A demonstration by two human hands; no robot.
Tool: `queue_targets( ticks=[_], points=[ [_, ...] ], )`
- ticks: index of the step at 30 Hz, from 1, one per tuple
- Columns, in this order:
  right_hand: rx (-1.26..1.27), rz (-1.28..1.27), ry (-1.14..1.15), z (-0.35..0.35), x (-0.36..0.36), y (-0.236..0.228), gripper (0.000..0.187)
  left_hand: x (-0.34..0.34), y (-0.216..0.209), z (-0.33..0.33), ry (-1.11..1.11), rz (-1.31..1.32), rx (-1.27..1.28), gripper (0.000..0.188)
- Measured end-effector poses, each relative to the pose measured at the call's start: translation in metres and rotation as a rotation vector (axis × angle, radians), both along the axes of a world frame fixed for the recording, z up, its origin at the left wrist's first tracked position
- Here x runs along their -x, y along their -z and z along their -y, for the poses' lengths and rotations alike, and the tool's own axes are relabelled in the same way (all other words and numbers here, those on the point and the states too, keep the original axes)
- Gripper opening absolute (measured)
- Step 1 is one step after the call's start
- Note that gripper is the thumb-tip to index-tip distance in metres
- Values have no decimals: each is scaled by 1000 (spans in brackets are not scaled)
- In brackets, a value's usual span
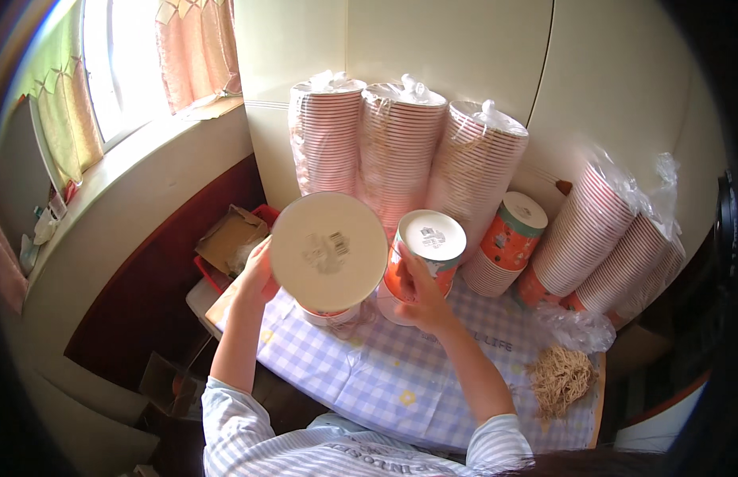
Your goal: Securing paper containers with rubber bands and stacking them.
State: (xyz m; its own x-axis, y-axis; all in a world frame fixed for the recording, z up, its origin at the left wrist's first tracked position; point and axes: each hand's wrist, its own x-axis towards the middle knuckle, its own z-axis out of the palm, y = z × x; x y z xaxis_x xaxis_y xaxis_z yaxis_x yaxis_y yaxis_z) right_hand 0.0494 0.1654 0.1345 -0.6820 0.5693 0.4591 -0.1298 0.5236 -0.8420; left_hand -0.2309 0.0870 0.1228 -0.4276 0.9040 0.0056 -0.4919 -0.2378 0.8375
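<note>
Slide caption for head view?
Over a checked tablecloth, left hand holds a paper cup, right hand at a second cup; wrapped cup stacks behind.

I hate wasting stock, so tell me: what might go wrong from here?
The raised cup, gripped at its side by the left hand, might slip or knock the orange cup beside the right hand. Tall wrapped stacks stand close behind, so a bump could perhaps tip one. The beige strands lie near the right edge of the table and might get brushed off.
</note>
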Motion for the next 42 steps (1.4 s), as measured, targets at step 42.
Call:
queue_targets(
  ticks=[42],
  points=[
    [-6,381,136,-48,101,56,96,13,145,-17,-56,-590,-17,61]
  ],
)
